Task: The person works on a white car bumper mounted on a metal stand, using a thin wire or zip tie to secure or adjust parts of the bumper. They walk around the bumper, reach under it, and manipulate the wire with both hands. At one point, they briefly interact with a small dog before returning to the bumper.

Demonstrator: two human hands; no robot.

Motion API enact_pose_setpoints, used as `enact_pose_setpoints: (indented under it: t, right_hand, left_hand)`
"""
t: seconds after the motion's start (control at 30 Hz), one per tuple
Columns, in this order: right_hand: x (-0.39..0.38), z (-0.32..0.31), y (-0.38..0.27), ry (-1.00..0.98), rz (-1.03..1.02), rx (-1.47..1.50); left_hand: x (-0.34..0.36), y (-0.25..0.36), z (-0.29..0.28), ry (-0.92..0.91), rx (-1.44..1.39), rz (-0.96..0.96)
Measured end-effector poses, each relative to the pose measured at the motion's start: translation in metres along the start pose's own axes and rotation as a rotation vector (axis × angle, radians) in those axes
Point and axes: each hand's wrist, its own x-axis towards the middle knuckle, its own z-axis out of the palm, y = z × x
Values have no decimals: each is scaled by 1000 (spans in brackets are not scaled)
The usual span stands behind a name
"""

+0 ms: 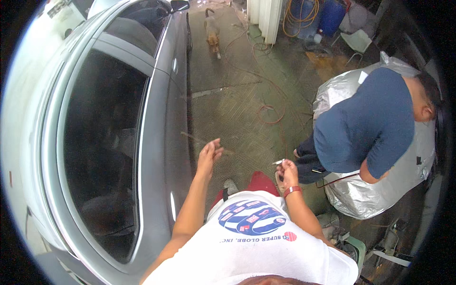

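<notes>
Inverted line of blue capitals [254,239] on the person's white shirt [204,251], beside a red emblem [290,236]; smaller marks within the blue-striped oval [251,217] illegible.

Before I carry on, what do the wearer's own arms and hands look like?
Both are bare human hands, no gloves. The left hand has no visible band at its wrist; the right hand has a red wristband below it. No sleeve covers either forearm; the shirt is white.
</notes>
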Motion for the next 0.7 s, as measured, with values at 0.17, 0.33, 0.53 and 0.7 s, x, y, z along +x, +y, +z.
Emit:
enact_pose_setpoints:
  t: [0.17,0.33,0.53,0.7]
  right_hand:
    - [86,52,-37,172,43,142]
    - [203,87,-58,261,101,153]
    - [395,193,-192,197,79,164]
    - [529,323,-340,-26,-21,136]
  left_hand:
    - [148,58,7,-60,-8,7]
    - [290,87,11,-2,50,-31]
    - [470,165,46,45,32,-12]
    - [597,221,76,112,-73,39]
